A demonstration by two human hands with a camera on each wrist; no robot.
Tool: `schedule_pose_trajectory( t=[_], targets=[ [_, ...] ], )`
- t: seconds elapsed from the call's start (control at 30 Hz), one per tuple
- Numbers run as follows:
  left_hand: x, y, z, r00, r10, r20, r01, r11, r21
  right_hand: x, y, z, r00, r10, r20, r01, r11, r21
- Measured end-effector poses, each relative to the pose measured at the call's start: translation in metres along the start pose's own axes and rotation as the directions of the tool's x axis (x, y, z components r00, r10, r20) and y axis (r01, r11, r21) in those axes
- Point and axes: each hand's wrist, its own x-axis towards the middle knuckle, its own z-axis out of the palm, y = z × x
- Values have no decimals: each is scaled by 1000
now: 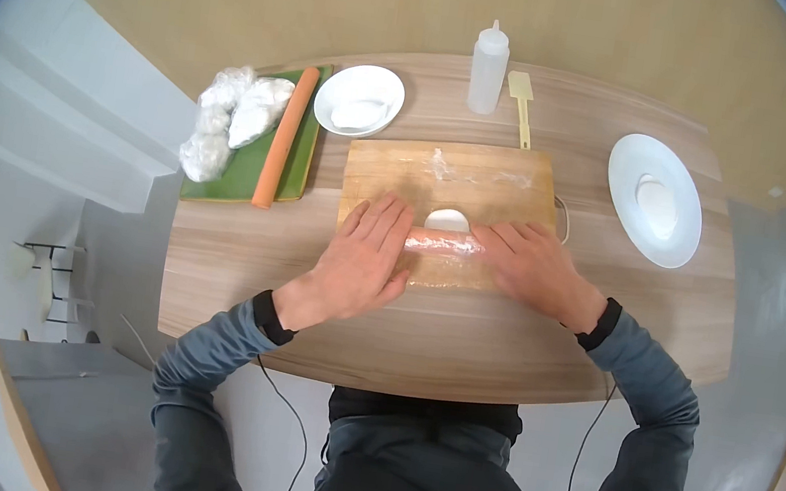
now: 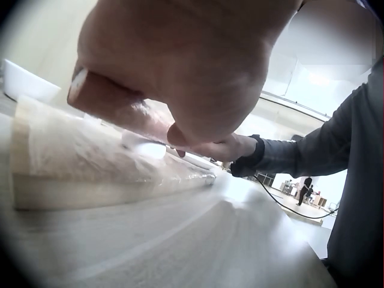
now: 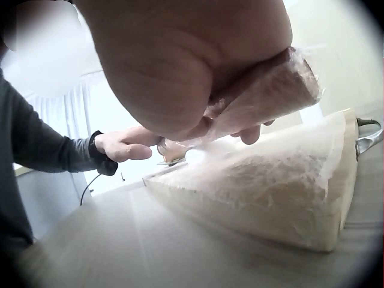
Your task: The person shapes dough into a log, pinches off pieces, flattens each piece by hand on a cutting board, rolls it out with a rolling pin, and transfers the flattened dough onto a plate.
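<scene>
A rolling pin wrapped in clear film (image 1: 444, 243) lies crosswise over the wooden board (image 1: 375, 158). My left hand (image 1: 364, 254) presses its left part with straight fingers, the thumb held apart. On the right part rests my right hand (image 1: 535, 269); in the right wrist view its fingertips (image 3: 249, 134) bend down past the far side of the pin. A smooth white lump like dough (image 1: 447, 219) shows just beyond the pin, between the hands. Clear film (image 3: 264, 180) covers the board and hangs over its front edge.
To the left, a green board (image 1: 243, 169) bears an orange rod (image 1: 285, 140) and white lumps in plastic (image 1: 259, 111). Behind stand a white bowl (image 1: 335, 87), a squeeze bottle (image 1: 488, 73) and a spatula (image 1: 522, 113). A white dish (image 1: 628, 183) with a white piece sits right.
</scene>
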Motion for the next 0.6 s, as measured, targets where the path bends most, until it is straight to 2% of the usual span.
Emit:
schedule_pose_trajectory(
  t=[0.1,0.17,0.27,0.37,0.6],
  targets=[
    [0,-4,8,998,-26,49,27,1000,-7,1,-4,-3,997,32,71,-27,997,-77],
    [0,-3,9,998,-37,47,38,999,-11,3,-11,-5,997,51,-50,-61,969,-240],
    [4,-6,11,998,-47,39,48,999,-18,-1,-13,2,993,115,34,-108,978,-176],
    [16,-13,15,996,-81,42,83,996,-29,14,-1,1,988,130,85,-111,974,-197],
    [51,-48,21,991,-134,25,135,990,-35,39,45,18,996,74,47,-64,978,-196]
  ],
)
